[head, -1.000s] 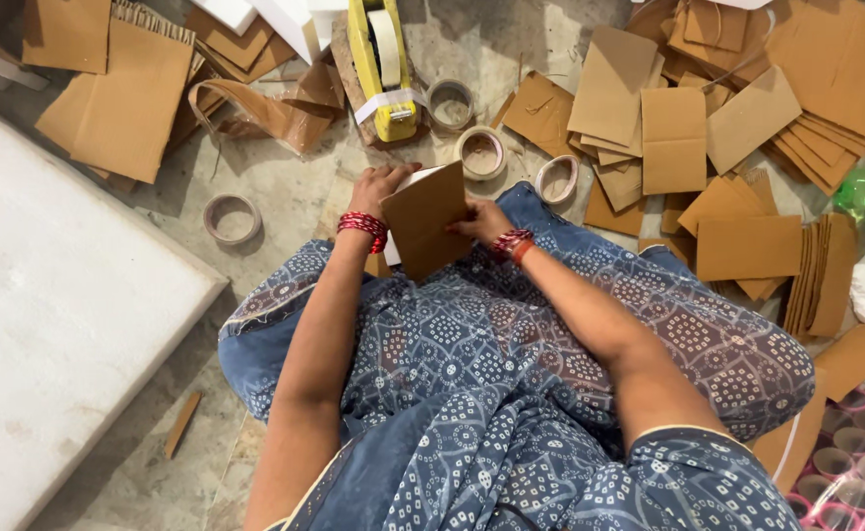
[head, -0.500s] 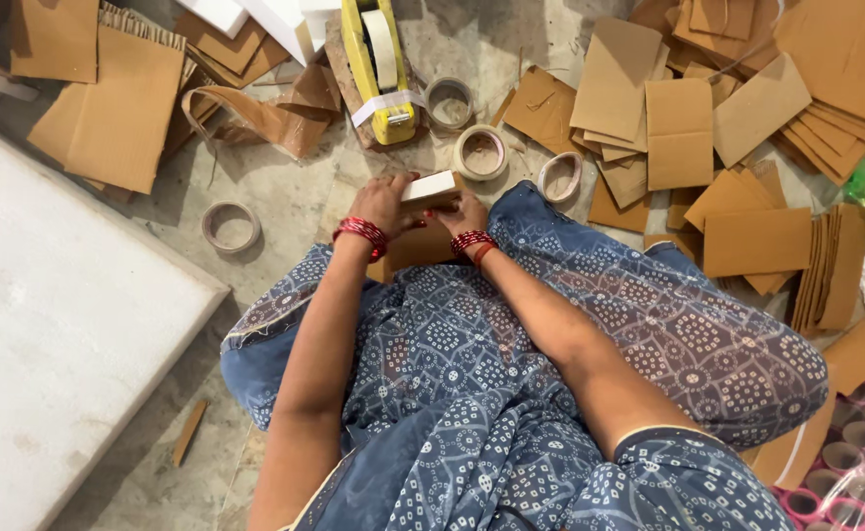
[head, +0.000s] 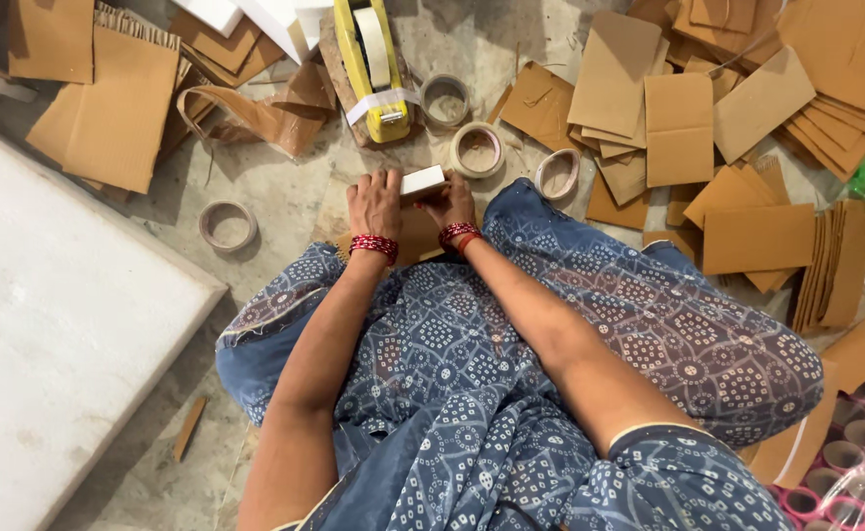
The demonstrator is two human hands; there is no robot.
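Now, in the head view, the left hand (head: 375, 205) and right hand (head: 452, 205) both close their fingers on a small white box (head: 422, 183), pressing it onto brown cardboard (head: 408, 234) on the floor. At twelve o'clock sits a yellow tape dispenser (head: 373, 69).

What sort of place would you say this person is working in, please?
Probably a small packing workshop, with the work done seated on the floor: cut cardboard sheets lie in piles, a yellow tape dispenser and tape rolls sit nearby, and both hands hold a small white box.
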